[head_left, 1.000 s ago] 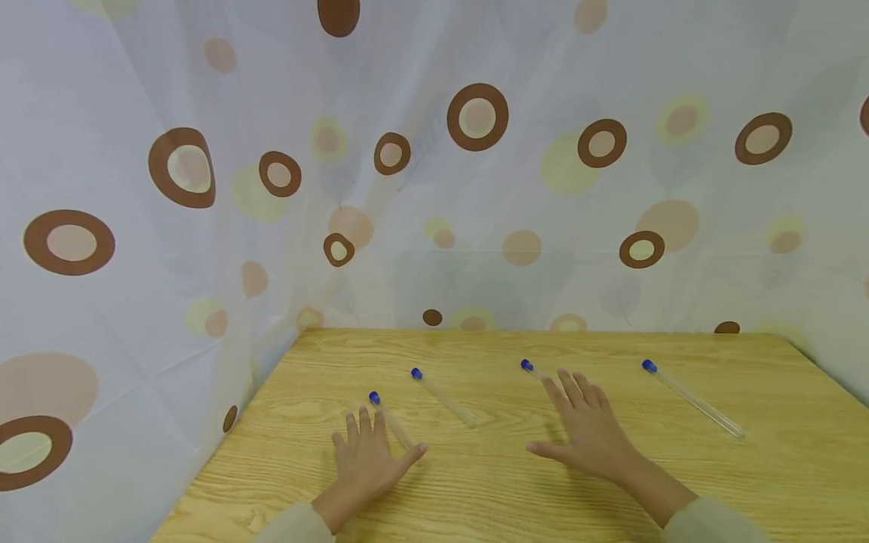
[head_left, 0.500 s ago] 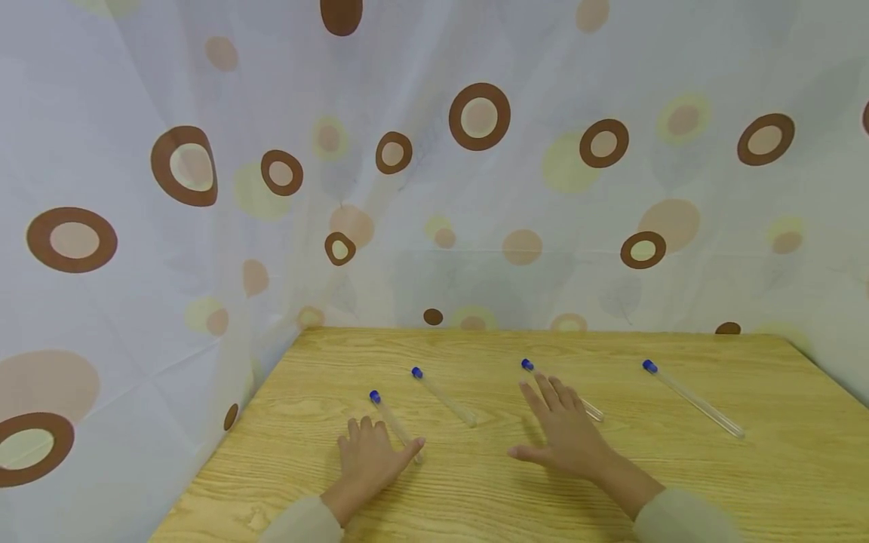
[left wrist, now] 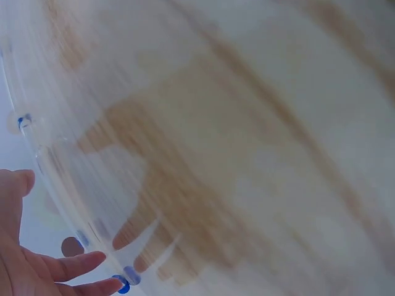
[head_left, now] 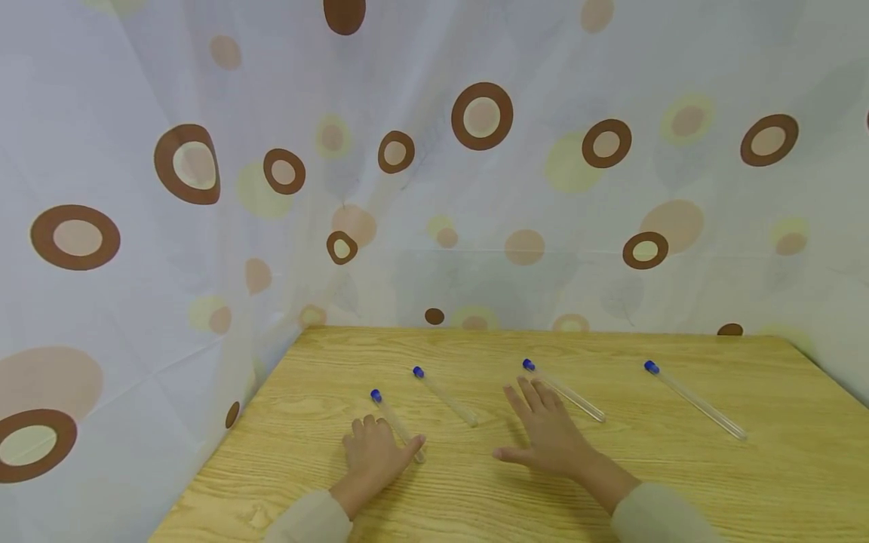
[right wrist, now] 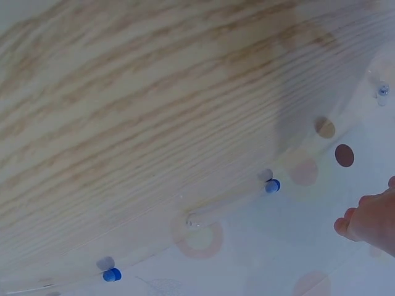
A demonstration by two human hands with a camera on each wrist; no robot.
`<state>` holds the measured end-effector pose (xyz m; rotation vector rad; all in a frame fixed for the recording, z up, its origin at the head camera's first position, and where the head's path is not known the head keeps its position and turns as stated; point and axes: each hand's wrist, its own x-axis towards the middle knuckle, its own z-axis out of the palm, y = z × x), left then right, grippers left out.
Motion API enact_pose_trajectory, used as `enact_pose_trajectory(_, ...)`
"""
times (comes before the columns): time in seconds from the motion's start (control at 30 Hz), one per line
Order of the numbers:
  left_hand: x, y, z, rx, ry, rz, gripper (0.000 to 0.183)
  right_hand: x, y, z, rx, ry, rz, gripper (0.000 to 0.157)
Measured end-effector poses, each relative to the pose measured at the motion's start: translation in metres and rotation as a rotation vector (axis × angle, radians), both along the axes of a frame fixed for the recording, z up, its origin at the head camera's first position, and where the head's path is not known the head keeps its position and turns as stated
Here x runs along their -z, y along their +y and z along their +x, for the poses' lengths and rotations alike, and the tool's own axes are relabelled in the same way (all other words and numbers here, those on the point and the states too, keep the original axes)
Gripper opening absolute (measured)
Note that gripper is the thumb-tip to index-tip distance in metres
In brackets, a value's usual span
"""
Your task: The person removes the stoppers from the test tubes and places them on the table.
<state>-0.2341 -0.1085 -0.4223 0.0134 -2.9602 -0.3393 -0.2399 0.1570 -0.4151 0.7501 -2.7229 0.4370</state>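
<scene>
Fingers (head_left: 517,405) of both hands: released, nothing grasped; spread wide on the right hand (head_left: 551,437), loosely extended on the left hand (head_left: 373,456). Backdrop cloth (head_left: 434,60): pale, printed with brown, peach and yellow rounds, hung behind and to the left of the table. Table (head_left: 781,490): wood-grained, overlaid by both hands in the head view. Sleeves (head_left: 312,520): two, pale. Tubes: four, clear, laid flat on the table in a spaced row, roughly parallel; each long axis is set diagonally, the capped end pointed away and leftward, the plain end directed nearer the person and rightward. Rightmost tube (head_left: 699,403): placed well apart from the hands. Third tube from left (head_left: 570,396): placed just right of the right hand's fingertips; contact cannot be told. Second tube (head_left: 444,397): placed between the hands, touched by neither. Leftmost tube (head_left: 394,418): set most steeply in view, its plain end overlapped by the left thumb (head_left: 413,446); contact cannot be told. Caps (head_left: 652,367): four, blue.
</scene>
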Motion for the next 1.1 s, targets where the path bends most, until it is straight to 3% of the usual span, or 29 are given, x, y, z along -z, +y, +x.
enact_pose_trajectory(0.6, 0.004, 0.009, -0.010, -0.072, -0.014, 0.012, 0.072, 0.009, -0.019, -0.009, -0.088, 0.002, 0.003, 0.093)
enact_pose_trajectory(0.83, 0.001, 0.017, -0.014, -0.099, -0.024, 0.063, 0.061, 0.005, -0.023, -0.011, -0.085, 0.004, 0.012, 0.090)
enact_pose_trajectory(1.1, -0.002, 0.023, -0.015, -0.132, -0.052, 0.064, 0.047, -0.001, -0.034, -0.011, -0.073, -0.114, -0.014, 0.091)
